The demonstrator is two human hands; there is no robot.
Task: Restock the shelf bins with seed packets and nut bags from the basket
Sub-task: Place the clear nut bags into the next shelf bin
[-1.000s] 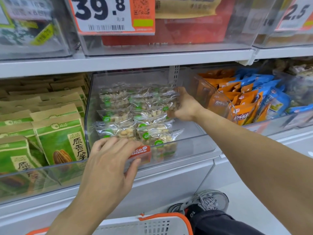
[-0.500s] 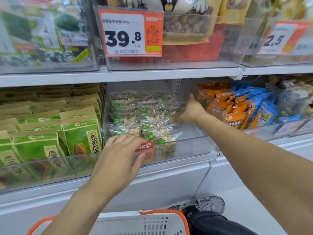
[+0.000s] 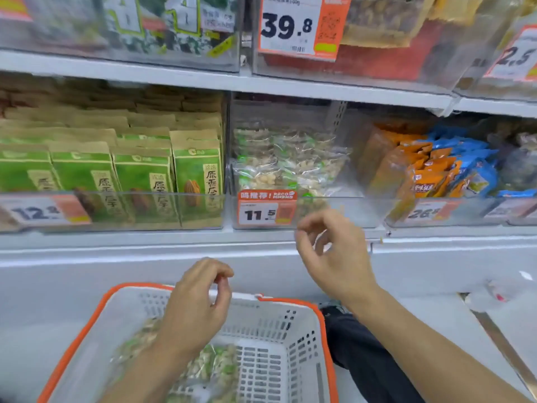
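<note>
Clear nut bags [image 3: 284, 167] sat piled in the middle bin [image 3: 343, 210].
Both hands had left it: left hand [image 3: 197, 306] and right hand [image 3: 334, 257] hung loosely curled, empty, over the basket [image 3: 293, 338].

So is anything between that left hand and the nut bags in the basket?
Nothing visible. The left hand hangs empty over the open-topped basket, and the nut bags lie uncovered just beneath it.

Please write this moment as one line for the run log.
left hand: empty, over basket | right hand: empty, before nut bag bin | nut bags in basket | stage: reaching for more
</note>
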